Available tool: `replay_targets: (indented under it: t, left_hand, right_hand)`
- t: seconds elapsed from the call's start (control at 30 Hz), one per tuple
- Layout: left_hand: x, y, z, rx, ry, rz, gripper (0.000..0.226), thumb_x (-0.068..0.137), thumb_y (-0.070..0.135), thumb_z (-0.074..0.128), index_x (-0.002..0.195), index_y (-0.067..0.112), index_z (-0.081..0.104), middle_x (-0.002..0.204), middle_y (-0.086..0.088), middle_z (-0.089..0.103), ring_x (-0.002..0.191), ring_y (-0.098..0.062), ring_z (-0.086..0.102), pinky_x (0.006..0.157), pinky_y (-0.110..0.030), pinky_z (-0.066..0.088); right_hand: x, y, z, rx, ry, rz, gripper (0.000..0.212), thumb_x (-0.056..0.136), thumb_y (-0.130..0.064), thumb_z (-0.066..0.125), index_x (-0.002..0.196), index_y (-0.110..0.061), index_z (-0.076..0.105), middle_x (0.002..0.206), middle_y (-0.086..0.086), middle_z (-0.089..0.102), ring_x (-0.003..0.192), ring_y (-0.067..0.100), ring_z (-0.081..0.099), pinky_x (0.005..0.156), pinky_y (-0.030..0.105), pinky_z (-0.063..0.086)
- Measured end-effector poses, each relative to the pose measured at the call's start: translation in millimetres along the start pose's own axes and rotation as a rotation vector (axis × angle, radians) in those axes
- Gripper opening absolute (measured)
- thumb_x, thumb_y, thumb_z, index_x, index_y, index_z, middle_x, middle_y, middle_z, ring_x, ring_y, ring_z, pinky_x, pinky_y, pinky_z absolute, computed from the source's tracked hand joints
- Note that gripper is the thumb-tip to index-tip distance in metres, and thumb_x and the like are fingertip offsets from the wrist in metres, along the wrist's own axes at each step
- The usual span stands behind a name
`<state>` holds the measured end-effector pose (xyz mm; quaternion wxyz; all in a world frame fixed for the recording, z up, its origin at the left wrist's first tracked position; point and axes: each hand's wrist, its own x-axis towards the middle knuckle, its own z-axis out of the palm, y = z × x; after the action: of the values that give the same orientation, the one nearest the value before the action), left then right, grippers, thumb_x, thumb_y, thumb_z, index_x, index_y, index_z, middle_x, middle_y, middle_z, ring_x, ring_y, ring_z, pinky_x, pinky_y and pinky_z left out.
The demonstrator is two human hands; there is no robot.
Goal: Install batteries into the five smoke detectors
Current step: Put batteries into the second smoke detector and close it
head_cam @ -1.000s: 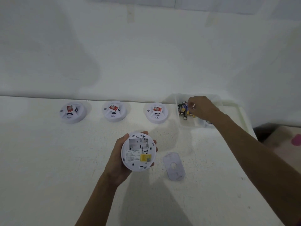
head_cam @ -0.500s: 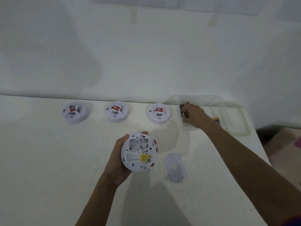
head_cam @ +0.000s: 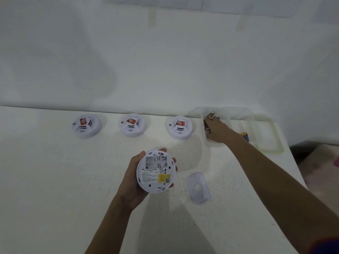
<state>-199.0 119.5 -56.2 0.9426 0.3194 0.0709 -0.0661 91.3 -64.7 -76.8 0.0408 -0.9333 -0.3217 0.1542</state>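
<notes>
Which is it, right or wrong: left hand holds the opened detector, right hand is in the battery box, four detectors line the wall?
Wrong on the count: the head view shows three detectors lining the wall, not four. The left hand holds the opened detector; the right hand is in the battery box.

Right hand (head_cam: 217, 132) now in box's (head_cam: 238, 109) left compartment.

At the far right of the bench (head_cam: 55, 180), the right hand (head_cam: 218, 132) reaches into a clear container (head_cam: 236, 111), its fingers (head_cam: 213, 125) covering most of the batteries (head_cam: 211, 114); whether they grip one cannot be told. Print on the upturned smoke detector (head_cam: 156, 171) is too small to read. A purple-and-yellow item (head_cam: 246, 136) sits half hidden behind the right forearm (head_cam: 275, 176). A pink object (head_cam: 336, 161) is cut by the right edge.
</notes>
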Motion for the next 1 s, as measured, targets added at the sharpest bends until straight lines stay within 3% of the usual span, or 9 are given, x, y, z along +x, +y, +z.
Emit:
replay_targets:
  t: [0.1,0.2,0.4,0.67,0.73,0.83,0.9,0.97,1.0]
  left_hand:
    - [-1,-2,-2,0.007,-0.011,-0.013,0.060,0.081,0.053,0.061,0.129,0.017,0.057,0.128,-0.017,0.058,0.114,-0.035,0.058,0.089,-0.049,0.050]
    - [-1,-2,-2,0.000,0.000,-0.009,0.064,0.075,0.054,0.068,0.127,0.017,0.060,0.126,-0.018,0.060,0.113,-0.035,0.059,0.085,-0.048,0.051]
    - [-1,-1,-6,-0.017,-0.009,-0.025,0.061,0.081,0.052,0.061,0.131,0.016,0.056,0.131,-0.017,0.057,0.117,-0.034,0.056,0.089,-0.047,0.050]
    - [0,-3,-15,-0.081,-0.105,-0.063,0.057,0.094,0.046,0.044,0.138,0.011,0.046,0.138,-0.019,0.049,0.124,-0.036,0.049,0.097,-0.050,0.044]
    - [1,-3,-15,-0.092,-0.132,-0.070,0.056,0.097,0.044,0.039,0.141,0.009,0.041,0.140,-0.019,0.046,0.127,-0.037,0.046,0.099,-0.050,0.042]
    - [3,-4,-19,-0.120,-0.180,-0.081,0.057,0.099,0.042,0.034,0.143,0.006,0.034,0.143,-0.022,0.042,0.130,-0.039,0.041,0.102,-0.051,0.038]
    - [2,-2,-18,-0.149,-0.172,-0.074,0.057,0.100,0.041,0.034,0.144,0.005,0.031,0.144,-0.024,0.039,0.131,-0.041,0.039,0.104,-0.054,0.035]
    - [3,-2,-16,-0.088,-0.103,-0.085,0.057,0.094,0.045,0.046,0.139,0.010,0.043,0.138,-0.020,0.048,0.125,-0.037,0.048,0.099,-0.052,0.042]
    - [2,-3,-16,-0.060,-0.096,-0.071,0.058,0.090,0.047,0.052,0.136,0.012,0.048,0.135,-0.019,0.052,0.122,-0.036,0.052,0.095,-0.051,0.045]
  right_hand:
    - [1,-2,-1,0.000,0.010,0.020,0.039,0.082,-0.010,0.062,0.117,0.000,0.047,0.129,0.017,0.041,0.101,0.032,0.053,0.080,0.038,0.048]
    - [2,-2,-3,0.004,0.028,0.026,0.041,0.083,-0.008,0.061,0.120,0.003,0.045,0.126,0.018,0.044,0.102,0.032,0.053,0.079,0.037,0.046]
    - [-5,-6,-6,0.015,0.041,0.023,0.044,0.077,-0.009,0.068,0.112,-0.002,0.043,0.110,0.015,0.049,0.092,0.029,0.052,0.071,0.035,0.043]
    - [-14,-2,-11,0.241,0.111,0.045,0.049,0.074,-0.008,0.070,0.112,-0.006,0.039,0.103,0.013,0.049,0.084,0.028,0.052,0.068,0.037,0.046]
    - [-19,-3,-18,0.545,0.169,0.116,0.047,0.078,-0.007,0.070,0.114,-0.009,0.041,0.097,0.007,0.052,0.078,0.021,0.053,0.061,0.030,0.043]
    - [-30,-7,-32,1.362,0.196,0.238,0.033,0.084,0.000,0.062,0.111,-0.010,0.046,0.089,0.009,0.058,0.064,0.021,0.056,0.048,0.027,0.040]
    - [-38,-8,-38,1.840,0.149,0.221,0.018,0.085,0.007,0.050,0.095,-0.006,0.056,0.087,0.012,0.059,0.066,0.021,0.053,0.052,0.024,0.044]
    - [-46,-11,-39,2.116,0.099,0.189,0.020,0.081,0.005,0.044,0.081,-0.006,0.061,0.094,0.013,0.059,0.071,0.020,0.049,0.061,0.022,0.046]
    - [-49,-12,-39,2.214,0.084,0.166,0.017,0.078,0.003,0.044,0.084,-0.006,0.058,0.099,0.014,0.059,0.072,0.021,0.049,0.065,0.023,0.047]
